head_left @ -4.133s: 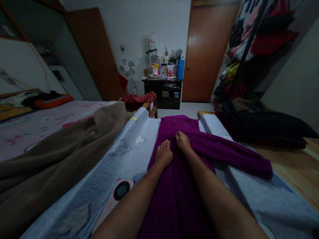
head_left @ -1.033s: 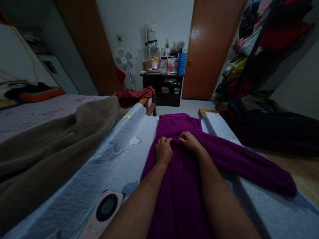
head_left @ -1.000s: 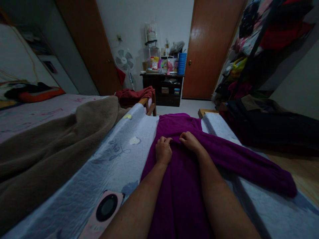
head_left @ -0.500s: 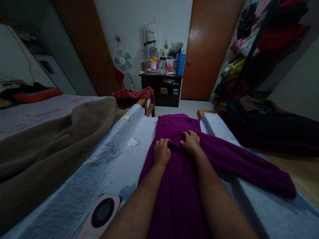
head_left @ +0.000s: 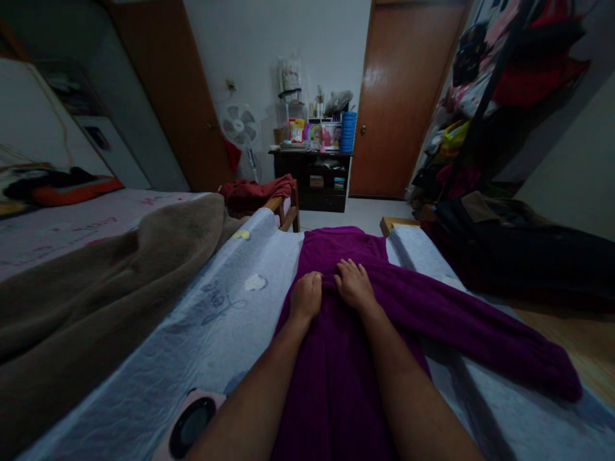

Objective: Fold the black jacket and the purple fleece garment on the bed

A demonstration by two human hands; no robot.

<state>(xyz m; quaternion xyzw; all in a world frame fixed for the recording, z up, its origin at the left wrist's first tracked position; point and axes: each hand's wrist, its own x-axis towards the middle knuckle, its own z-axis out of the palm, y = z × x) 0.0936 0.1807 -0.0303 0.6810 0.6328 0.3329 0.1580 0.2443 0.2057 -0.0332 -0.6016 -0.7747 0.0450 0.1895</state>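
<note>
A purple long-sleeved garment (head_left: 346, 384) lies lengthwise on a pale blue bed sheet (head_left: 221, 346). One sleeve (head_left: 480, 323) stretches out to the right, its cuff near the right side of the sheet. My left hand (head_left: 307, 296) is closed on the garment's cloth near its upper middle, knuckles up. Beside it, my right hand (head_left: 354, 285) rests on the cloth with its fingers stretched forward and slightly apart. A small gap separates the two hands. By my left forearm lies a pink object with a dark round face (head_left: 189, 426), partly hidden by the arm.
A brown blanket (head_left: 115, 282) covers the left side, with a red cloth (head_left: 257, 187) over a wooden frame beyond it. Dark folded clothes (head_left: 523, 250) are piled at the right. Farther back stand a fan (head_left: 240, 125) and a dark cabinet (head_left: 310, 182).
My right hand has slid left, closer to my left hand, and its fingers have straightened. My left hand has curled tighter on the cloth. The view has shifted slightly upward.
</note>
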